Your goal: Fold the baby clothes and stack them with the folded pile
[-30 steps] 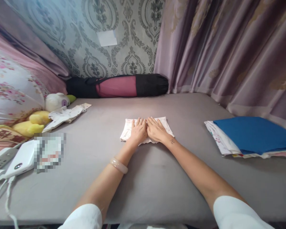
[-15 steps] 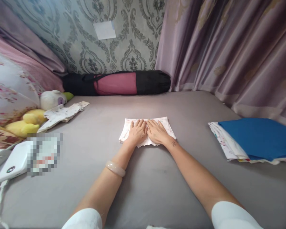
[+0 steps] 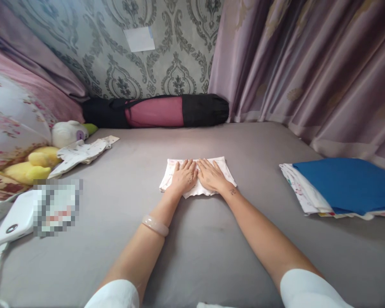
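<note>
— white cotton with a faint pink print, we'd say: that's the folded cloth [image 3: 197, 191], lying on the grey bed sheet [image 3: 244, 244] right in front of us, its frilled hem crinkling along the near edge. what are our hands doing?
— both lie palm down on it, side by side. the left hand [image 3: 184, 176], with the pale bangle [image 3: 155, 225] on its forearm, and the right hand [image 3: 212, 176] nearly touch at the middle. we look to be at the smoothing step, pressing a fold flat.
— and the fingers [image 3: 208, 166]?
— spread a little, flat on the fabric, gripping nothing.
— what would the next move call for?
— the cloth looks thin and soft, so shifting it would take fingers slid gently under an edge, or the layers might slip.
— what's around us?
— to our right, a blue cloth [image 3: 346, 184] on a stack of printed fabric [image 3: 303, 190]; to our left, a small printed garment [image 3: 81, 154] near a yellow plush toy [image 3: 28, 172]
</note>
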Available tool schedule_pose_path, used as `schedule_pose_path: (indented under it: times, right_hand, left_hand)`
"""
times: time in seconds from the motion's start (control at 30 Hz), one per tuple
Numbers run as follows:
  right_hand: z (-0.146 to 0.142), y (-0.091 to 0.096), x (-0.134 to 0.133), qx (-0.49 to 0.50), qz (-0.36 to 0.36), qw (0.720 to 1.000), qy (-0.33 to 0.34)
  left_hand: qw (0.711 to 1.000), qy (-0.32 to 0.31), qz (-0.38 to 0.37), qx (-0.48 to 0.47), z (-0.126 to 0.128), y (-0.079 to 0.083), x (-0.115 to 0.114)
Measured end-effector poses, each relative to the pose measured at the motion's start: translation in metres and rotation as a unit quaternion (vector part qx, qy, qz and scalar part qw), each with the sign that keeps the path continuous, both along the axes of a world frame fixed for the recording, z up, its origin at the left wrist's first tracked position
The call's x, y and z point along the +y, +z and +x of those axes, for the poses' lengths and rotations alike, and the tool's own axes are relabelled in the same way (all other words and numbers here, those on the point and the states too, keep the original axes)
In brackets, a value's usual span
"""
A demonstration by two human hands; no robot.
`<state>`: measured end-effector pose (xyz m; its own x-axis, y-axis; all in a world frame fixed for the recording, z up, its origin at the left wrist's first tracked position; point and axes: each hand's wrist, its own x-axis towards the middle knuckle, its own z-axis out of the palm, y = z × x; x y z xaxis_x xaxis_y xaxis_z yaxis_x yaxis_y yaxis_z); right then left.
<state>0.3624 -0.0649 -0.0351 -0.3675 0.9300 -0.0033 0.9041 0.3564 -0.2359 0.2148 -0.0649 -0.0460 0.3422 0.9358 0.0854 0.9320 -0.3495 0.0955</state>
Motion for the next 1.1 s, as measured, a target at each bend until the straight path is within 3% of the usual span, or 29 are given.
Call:
schedule_pose_path:
  times: [0.2,0.57,0.8,1.1]
  right_hand:
    - [0.005,0.001,-0.002,-0.011,0.04,0.999,-0.025]
    - [0.007,-0.001,-0.001,-0.008,0.014,0.999,-0.036]
    - [0.013,0.0,-0.001,-0.024,0.012,0.997,-0.07]
    - [0.014,0.002,-0.003,-0.021,0.006,0.997,-0.074]
  left_hand:
    - [0.998,0.043,0.045,0.016,-0.005,0.003,-0.005]
    - [0.998,0.056,0.018,0.017,-0.007,0.003,-0.004]
    - [0.992,0.121,0.031,0.014,-0.012,0.002,-0.005]
    - [0.992,0.119,0.04,0.014,-0.015,0.0,-0.006]
